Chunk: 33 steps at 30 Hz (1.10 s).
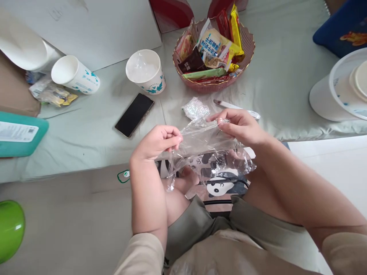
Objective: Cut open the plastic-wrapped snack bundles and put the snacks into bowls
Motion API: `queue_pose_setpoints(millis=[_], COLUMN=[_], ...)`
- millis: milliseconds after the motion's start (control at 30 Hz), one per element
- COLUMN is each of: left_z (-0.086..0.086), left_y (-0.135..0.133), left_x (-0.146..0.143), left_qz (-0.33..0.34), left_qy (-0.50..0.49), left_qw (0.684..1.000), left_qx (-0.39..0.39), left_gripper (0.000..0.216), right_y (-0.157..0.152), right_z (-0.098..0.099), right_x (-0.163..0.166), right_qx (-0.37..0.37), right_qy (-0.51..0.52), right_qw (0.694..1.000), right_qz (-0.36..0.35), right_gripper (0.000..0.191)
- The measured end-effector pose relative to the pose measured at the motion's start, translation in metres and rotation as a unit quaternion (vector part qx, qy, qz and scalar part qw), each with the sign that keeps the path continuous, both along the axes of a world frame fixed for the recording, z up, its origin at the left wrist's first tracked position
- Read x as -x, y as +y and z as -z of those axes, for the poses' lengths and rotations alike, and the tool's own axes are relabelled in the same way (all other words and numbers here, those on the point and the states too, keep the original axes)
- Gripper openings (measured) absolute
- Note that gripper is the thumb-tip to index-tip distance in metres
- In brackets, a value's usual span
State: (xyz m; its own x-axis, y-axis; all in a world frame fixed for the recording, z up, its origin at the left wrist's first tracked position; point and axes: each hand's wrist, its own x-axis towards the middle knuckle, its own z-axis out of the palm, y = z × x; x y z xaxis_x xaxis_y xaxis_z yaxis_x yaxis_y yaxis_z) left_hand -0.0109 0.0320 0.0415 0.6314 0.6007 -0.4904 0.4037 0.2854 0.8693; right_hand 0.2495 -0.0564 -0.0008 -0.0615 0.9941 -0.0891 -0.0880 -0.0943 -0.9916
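Note:
My left hand and my right hand both pinch a sheet of clear plastic wrap, stretched between them over my lap at the table's front edge. The fingers of each hand are closed on the film. A crumpled bit of clear plastic lies on the table just beyond the hands. A small white knife-like tool lies behind my right hand.
A pink bowl of wrapped snacks stands at the back centre. Two paper cups and a black phone sit to the left. A white container is at the right, a teal box at the left.

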Motion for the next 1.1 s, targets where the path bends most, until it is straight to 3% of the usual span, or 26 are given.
queue_pose_setpoints(millis=[100, 200, 300, 367, 500, 567, 633, 700, 767, 867, 1000, 1100], left_z=[-0.002, -0.003, -0.005, -0.004, 0.001, 0.003, 0.004, 0.002, -0.001, -0.004, -0.010, -0.017], left_y=[0.003, 0.002, 0.001, 0.001, 0.005, 0.006, 0.008, 0.010, 0.012, 0.014, 0.013, 0.007], left_x=[0.008, 0.008, 0.007, 0.009, 0.013, 0.012, 0.012, 0.016, 0.025, 0.041, 0.051, 0.047], left_qz=[-0.090, -0.230, -0.333, -0.368, -0.396, -0.409, -0.419, -0.428, -0.440, -0.435, -0.380, -0.343], left_qy=[-0.146, -0.303, -0.389, -0.422, -0.457, -0.443, -0.401, -0.351, -0.312, -0.262, -0.168, -0.120], left_qw=[0.985, 0.922, 0.854, 0.824, 0.796, 0.798, 0.813, 0.831, 0.841, 0.861, 0.910, 0.931], left_qx=[0.029, 0.068, 0.093, 0.089, 0.030, -0.010, -0.045, -0.060, -0.041, 0.003, -0.002, -0.037], left_gripper=[0.019, 0.022, 0.016, 0.014, 0.021, 0.021, 0.018, 0.017, 0.019, 0.023, 0.028, 0.051], right_y=[0.002, 0.003, -0.001, -0.007, -0.018, -0.020, -0.018, -0.013, -0.007, 0.001, 0.005, 0.000], right_z=[0.000, -0.004, -0.010, -0.012, -0.002, 0.005, 0.010, 0.010, 0.008, 0.005, 0.005, 0.000], right_x=[0.003, 0.005, 0.007, 0.012, 0.042, 0.062, 0.077, 0.081, 0.072, 0.048, 0.022, 0.015], right_qx=[0.057, 0.089, 0.112, 0.126, 0.131, 0.135, 0.143, 0.139, 0.111, 0.056, 0.008, -0.037], right_qy=[0.071, 0.141, 0.186, 0.213, 0.270, 0.293, 0.288, 0.252, 0.211, 0.165, 0.109, 0.052], right_qw=[0.995, 0.981, 0.974, 0.967, 0.953, 0.946, 0.945, 0.954, 0.961, 0.955, 0.946, 0.943], right_qz=[0.051, 0.095, 0.073, 0.055, 0.036, 0.039, 0.052, 0.080, 0.139, 0.239, 0.305, 0.325], right_gripper=[0.030, 0.049, 0.067, 0.077, 0.085, 0.082, 0.067, 0.046, 0.037, 0.033, 0.040, 0.049])
